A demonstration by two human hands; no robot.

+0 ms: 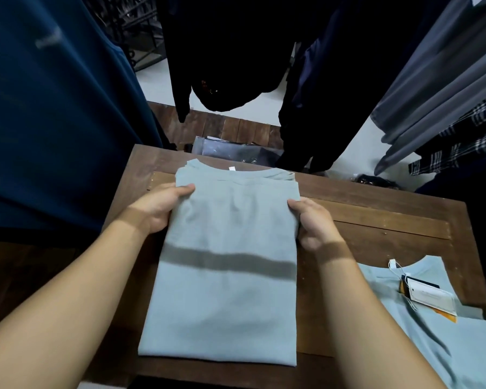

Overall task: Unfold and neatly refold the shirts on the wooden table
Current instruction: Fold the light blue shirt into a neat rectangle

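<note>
The folded shirt (225, 265) lies on the tabletop (376, 217) between the hands: left hand (159, 207) and right hand (313, 223) each grip a side edge.

The folded shirt (225, 276) in the middle of the wooden table (376, 220) was pale blue-grey, with a white label (231, 168) at its collar. The table was dark brown. On the table's right near corner, a second shirt (432, 341) was the same blue-grey, its tag (429, 297) white, backed with orange and navy. Left of the table hung a deep teal garment (54, 122); beyond it, black garments (230, 51); to its right, grey garments (432, 88) and a dark, white-checked garment (460, 147).
</note>
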